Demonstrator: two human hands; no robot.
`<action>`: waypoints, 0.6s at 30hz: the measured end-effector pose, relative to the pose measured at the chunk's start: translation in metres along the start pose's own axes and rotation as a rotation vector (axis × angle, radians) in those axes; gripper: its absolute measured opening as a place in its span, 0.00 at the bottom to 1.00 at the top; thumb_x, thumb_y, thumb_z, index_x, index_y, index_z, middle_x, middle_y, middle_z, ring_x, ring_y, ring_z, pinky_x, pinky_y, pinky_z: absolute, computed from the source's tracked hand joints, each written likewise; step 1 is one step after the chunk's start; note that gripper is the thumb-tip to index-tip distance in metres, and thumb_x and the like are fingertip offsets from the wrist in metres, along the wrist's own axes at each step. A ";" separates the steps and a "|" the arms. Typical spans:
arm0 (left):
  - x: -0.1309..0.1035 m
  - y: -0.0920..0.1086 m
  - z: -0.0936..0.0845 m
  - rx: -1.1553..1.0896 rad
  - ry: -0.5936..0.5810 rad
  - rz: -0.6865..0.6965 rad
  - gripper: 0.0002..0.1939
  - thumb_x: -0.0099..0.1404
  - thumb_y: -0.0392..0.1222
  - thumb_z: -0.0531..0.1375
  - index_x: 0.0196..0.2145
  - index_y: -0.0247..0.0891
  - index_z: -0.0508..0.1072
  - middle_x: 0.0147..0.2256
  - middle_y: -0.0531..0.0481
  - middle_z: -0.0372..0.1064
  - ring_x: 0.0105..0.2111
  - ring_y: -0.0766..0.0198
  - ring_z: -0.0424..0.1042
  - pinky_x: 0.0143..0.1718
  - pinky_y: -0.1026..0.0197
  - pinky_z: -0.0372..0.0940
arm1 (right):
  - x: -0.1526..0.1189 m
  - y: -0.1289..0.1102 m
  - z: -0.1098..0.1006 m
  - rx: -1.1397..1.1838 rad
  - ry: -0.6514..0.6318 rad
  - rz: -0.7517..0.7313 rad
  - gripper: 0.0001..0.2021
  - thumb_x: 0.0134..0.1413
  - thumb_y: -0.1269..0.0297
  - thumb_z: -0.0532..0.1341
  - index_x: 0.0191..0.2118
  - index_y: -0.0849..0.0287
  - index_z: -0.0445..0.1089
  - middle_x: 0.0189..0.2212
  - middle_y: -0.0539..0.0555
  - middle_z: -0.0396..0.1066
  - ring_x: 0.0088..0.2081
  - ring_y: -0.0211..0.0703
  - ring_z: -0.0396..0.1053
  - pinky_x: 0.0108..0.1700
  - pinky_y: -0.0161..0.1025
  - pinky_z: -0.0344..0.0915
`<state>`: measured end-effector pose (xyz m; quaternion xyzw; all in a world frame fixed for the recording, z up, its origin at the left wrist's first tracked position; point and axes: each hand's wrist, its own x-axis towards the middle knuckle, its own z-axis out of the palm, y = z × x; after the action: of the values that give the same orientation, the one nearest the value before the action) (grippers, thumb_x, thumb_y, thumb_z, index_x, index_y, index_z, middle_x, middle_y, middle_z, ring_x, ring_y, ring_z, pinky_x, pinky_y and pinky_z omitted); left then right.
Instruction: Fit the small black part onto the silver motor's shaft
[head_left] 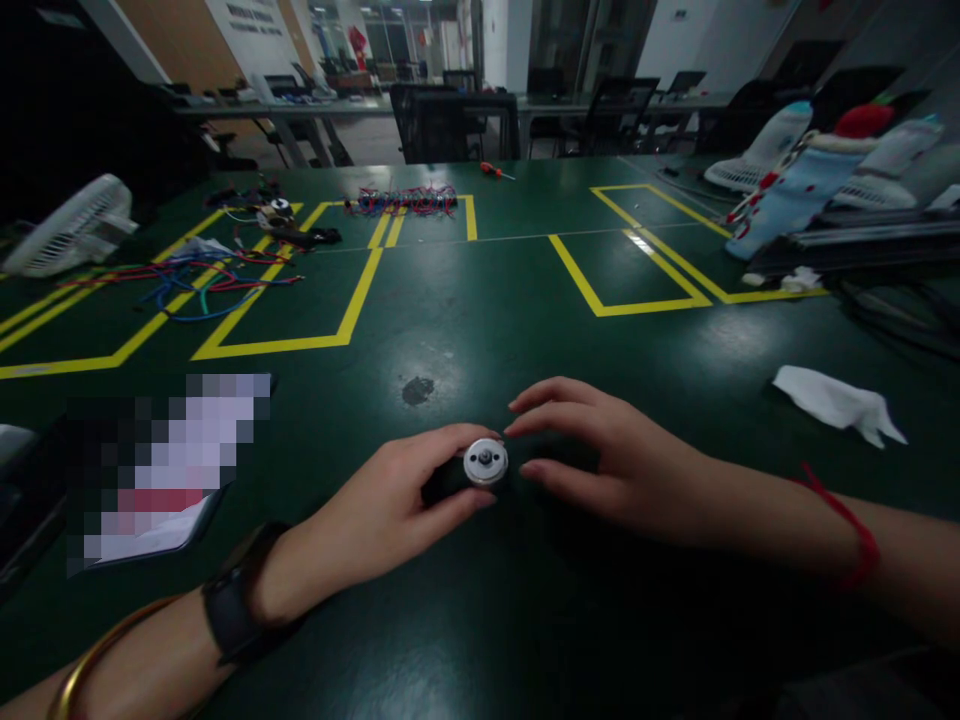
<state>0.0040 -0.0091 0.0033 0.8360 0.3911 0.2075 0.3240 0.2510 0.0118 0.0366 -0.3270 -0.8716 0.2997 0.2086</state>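
A small round metal motor (pixel 485 461) is upright at the near middle of the dark green table, its shaft and two dark holes facing up. My left hand (pixel 390 495) grips it between the thumb and the fingers, which curl around its far side. Just to its right, my right hand (pixel 622 455) is open, with thumb and fingers apart around an empty gap. Its fingertips point at the motor and come very close; whether the far ones touch it I cannot tell.
A partly blurred phone-like slab (pixel 172 480) lies left, a crumpled white tissue (pixel 836 400) right. Farther off are loose red and blue wires (pixel 217 285), a wire bundle (pixel 401 201), an orange-handled screwdriver (pixel 492 170), a white fan (pixel 75 228) and a blue snowman-patterned object (pixel 799 195). Yellow tape (pixel 360 300) marks the table.
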 end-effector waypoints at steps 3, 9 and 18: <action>0.000 -0.001 0.001 0.001 0.029 0.020 0.20 0.68 0.41 0.60 0.56 0.46 0.63 0.49 0.51 0.71 0.45 0.58 0.73 0.44 0.59 0.67 | 0.011 -0.016 0.005 -0.021 0.063 -0.058 0.10 0.60 0.64 0.61 0.45 0.57 0.73 0.54 0.59 0.65 0.48 0.46 0.69 0.51 0.44 0.67; 0.000 0.001 0.001 -0.026 0.011 0.010 0.15 0.68 0.41 0.59 0.52 0.44 0.67 0.44 0.52 0.73 0.40 0.60 0.74 0.41 0.61 0.68 | 0.021 -0.022 0.003 -0.067 0.141 -0.129 0.04 0.59 0.67 0.61 0.38 0.58 0.74 0.50 0.58 0.67 0.46 0.46 0.70 0.50 0.44 0.67; 0.002 0.003 -0.001 -0.033 -0.008 -0.006 0.18 0.67 0.42 0.60 0.54 0.44 0.66 0.49 0.50 0.71 0.47 0.58 0.72 0.49 0.58 0.67 | -0.016 0.022 -0.004 -0.072 -0.017 0.046 0.05 0.59 0.65 0.61 0.40 0.56 0.74 0.50 0.58 0.67 0.52 0.48 0.66 0.53 0.47 0.66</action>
<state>0.0060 -0.0081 0.0063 0.8303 0.3890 0.2097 0.3398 0.2737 0.0153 0.0224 -0.3517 -0.8758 0.2757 0.1826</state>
